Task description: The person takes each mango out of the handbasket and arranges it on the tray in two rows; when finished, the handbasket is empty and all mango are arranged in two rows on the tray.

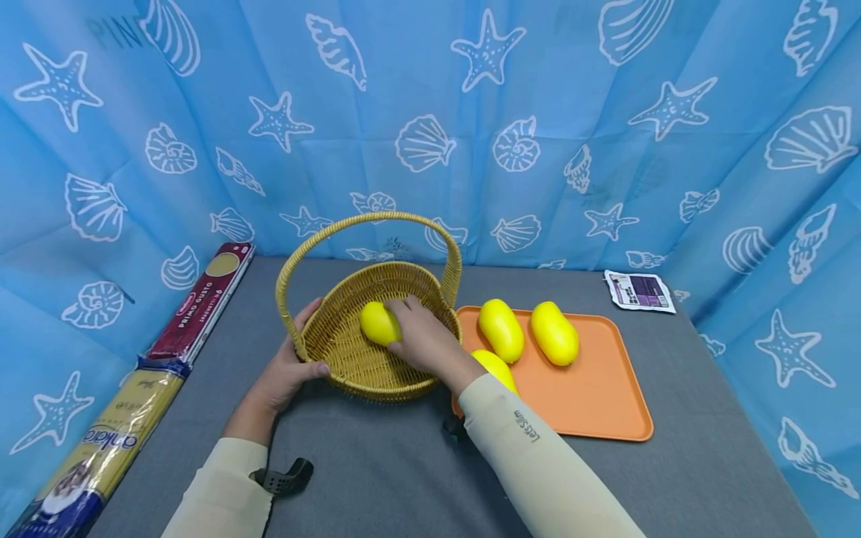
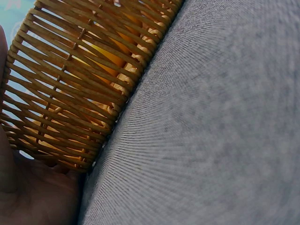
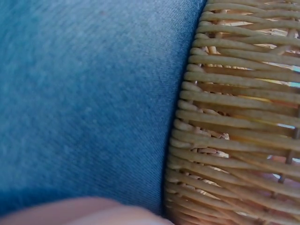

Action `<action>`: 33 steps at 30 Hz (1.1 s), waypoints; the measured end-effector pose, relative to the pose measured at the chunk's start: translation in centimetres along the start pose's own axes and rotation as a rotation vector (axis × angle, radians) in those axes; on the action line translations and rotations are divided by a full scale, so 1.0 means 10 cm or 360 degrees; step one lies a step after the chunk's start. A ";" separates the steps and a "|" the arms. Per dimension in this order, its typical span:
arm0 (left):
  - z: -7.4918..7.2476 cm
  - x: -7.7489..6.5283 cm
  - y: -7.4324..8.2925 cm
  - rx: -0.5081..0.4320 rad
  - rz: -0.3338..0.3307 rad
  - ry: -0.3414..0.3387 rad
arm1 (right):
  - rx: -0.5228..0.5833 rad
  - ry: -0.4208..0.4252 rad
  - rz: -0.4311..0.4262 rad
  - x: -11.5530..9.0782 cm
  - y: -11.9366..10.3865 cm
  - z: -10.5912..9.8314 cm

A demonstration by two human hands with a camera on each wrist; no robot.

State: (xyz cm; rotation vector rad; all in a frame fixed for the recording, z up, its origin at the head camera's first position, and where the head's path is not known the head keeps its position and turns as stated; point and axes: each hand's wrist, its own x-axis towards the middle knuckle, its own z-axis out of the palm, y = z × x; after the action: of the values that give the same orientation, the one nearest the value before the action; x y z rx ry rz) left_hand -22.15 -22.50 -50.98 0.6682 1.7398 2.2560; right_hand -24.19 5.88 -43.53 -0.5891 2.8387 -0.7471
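A woven wicker basket (image 1: 346, 366) with a tall arched handle stands on the grey cloth, tilted somewhat toward me in the head view. My left hand (image 1: 285, 377) holds its left side, thumb over the near rim and fingers behind the wall. Inside the basket, my right hand (image 1: 424, 332) grips a smooth yellow mango (image 1: 378, 323) from its right side. The left wrist view shows the basket's weave (image 2: 79, 70) close up, with yellow showing through the gaps. Wicker wall (image 3: 243, 117) fills the right of the right wrist view.
Several more yellow mangoes (image 1: 501, 330) lie on an orange tray (image 1: 585, 407) right of the basket, one partly behind my right forearm. A small white and purple packet (image 1: 639, 291) lies beyond it. Spaghetti packs (image 1: 202, 306) line the left edge. A blue seashell curtain (image 1: 484, 187) hangs behind.
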 end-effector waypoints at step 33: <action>0.01 0.00 0.01 0.0024 -0.0013 0.0021 | 0.0261 0.0269 -0.0284 -0.11 0.02 -0.03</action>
State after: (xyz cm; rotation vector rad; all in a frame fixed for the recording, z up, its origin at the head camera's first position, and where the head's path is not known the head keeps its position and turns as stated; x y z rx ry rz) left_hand -22.06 -22.40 -50.91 0.6492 1.7639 2.2489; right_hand -23.34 6.63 -43.35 -0.7957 2.8623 -1.0979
